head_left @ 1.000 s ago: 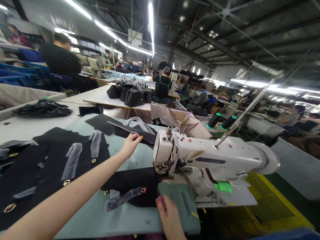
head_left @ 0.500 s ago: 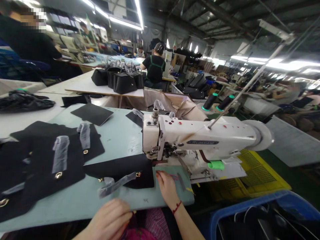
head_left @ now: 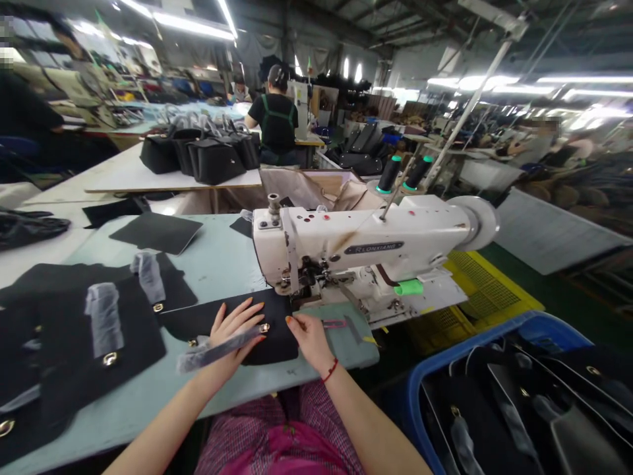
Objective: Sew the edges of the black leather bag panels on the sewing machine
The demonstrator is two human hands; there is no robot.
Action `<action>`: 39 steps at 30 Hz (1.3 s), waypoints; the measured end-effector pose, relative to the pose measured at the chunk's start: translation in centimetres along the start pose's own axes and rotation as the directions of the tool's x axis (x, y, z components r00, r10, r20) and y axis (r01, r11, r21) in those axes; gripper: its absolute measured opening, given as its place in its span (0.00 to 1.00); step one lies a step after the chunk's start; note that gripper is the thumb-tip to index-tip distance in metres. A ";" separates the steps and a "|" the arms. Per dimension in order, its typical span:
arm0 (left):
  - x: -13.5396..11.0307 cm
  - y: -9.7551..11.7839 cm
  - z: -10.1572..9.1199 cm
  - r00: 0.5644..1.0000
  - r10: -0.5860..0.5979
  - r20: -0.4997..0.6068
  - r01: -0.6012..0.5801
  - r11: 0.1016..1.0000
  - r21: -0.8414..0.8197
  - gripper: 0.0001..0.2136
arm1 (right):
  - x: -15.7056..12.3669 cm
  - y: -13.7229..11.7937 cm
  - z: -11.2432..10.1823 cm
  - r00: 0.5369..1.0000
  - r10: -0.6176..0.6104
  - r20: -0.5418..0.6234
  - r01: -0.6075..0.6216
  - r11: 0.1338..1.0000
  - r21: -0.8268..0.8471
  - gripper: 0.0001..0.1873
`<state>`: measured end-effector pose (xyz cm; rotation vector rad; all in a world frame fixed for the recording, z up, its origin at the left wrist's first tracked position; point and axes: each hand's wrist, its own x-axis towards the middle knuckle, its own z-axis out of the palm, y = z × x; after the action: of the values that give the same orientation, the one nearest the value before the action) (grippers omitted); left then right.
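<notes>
A black leather panel (head_left: 270, 346) with a gold buckle and a plastic-wrapped strap (head_left: 210, 351) lies on the pale green table (head_left: 222, 254), under the head of a white sewing machine (head_left: 366, 247). My left hand (head_left: 233, 328) lies flat on the panel with fingers spread, over the strap. My right hand (head_left: 309, 336) rests at the panel's right edge by the needle, fingers curled and pinching the edge.
Several black panels with wrapped straps (head_left: 106, 323) lie at the left. A blue bin (head_left: 475, 369) of black pieces stands at the lower right. Finished black bags (head_left: 212, 158) stand on a far table. Two thread cones (head_left: 403, 173) rise behind the machine. Other people work beyond.
My left hand came back from the far black piece, dropped near my lap, and now presses on the panel. My right hand moved up to the panel's edge. The view tilted down.
</notes>
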<state>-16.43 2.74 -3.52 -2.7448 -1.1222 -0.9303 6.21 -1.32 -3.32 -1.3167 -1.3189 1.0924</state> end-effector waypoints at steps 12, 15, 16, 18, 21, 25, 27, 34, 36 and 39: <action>0.7 0.5 -0.9 0.998 -0.022 0.053 0.030 0.988 -0.154 0.09 | 0.5 -0.6 -0.2 0.999 0.040 -0.018 -0.039 0.999 0.038 0.22; 1.1 0.3 -1.0 0.997 -0.048 0.059 0.058 0.982 -0.181 0.09 | 1.1 -0.4 -0.2 0.998 0.050 -0.034 -0.049 0.998 0.035 0.22; 1.3 0.2 -1.0 0.996 -0.060 0.059 0.071 0.979 -0.191 0.09 | 1.3 -0.3 -0.1 0.998 0.052 -0.039 -0.051 0.998 0.027 0.22; 1.6 -0.1 -0.9 0.995 -0.080 0.062 0.091 0.974 -0.209 0.09 | 1.8 -0.2 -0.1 0.998 0.056 -0.039 -0.055 0.998 0.013 0.22; 2.2 -0.7 -0.7 0.994 -0.090 0.063 0.102 0.970 -0.221 0.09 | 2.5 -0.2 -0.2 0.998 0.063 -0.023 -0.063 0.998 0.000 0.23; 2.5 -1.7 -0.4 0.995 -0.080 0.061 0.093 0.968 -0.233 0.09 | 2.5 -0.9 -0.4 0.999 0.051 -0.020 -0.052 0.997 -0.053 0.24; 2.5 -2.0 -0.2 0.995 -0.073 0.070 0.088 0.968 -0.236 0.09 | 2.0 -1.2 -0.5 0.998 0.053 -0.018 -0.054 0.996 -0.074 0.25; 2.5 -2.1 -0.2 0.991 -0.078 0.108 0.104 0.960 -0.260 0.13 | -1.7 -1.3 -0.8 0.965 0.228 0.126 -0.242 0.965 0.106 0.24; 2.6 -2.0 -0.3 0.986 -0.116 0.122 0.145 0.952 -0.270 0.15 | -2.2 -1.5 -1.0 0.957 0.242 0.160 -0.266 0.952 0.152 0.25; 2.9 -2.0 -0.5 0.971 -0.181 0.155 0.217 0.942 -0.257 0.19 | -2.2 -2.0 -1.4 0.939 0.266 0.219 -0.312 0.925 0.217 0.26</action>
<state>-16.40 5.94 -1.92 -2.9896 -1.4165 -1.0105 7.25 -3.61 -1.18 -1.2688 -1.0929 1.5672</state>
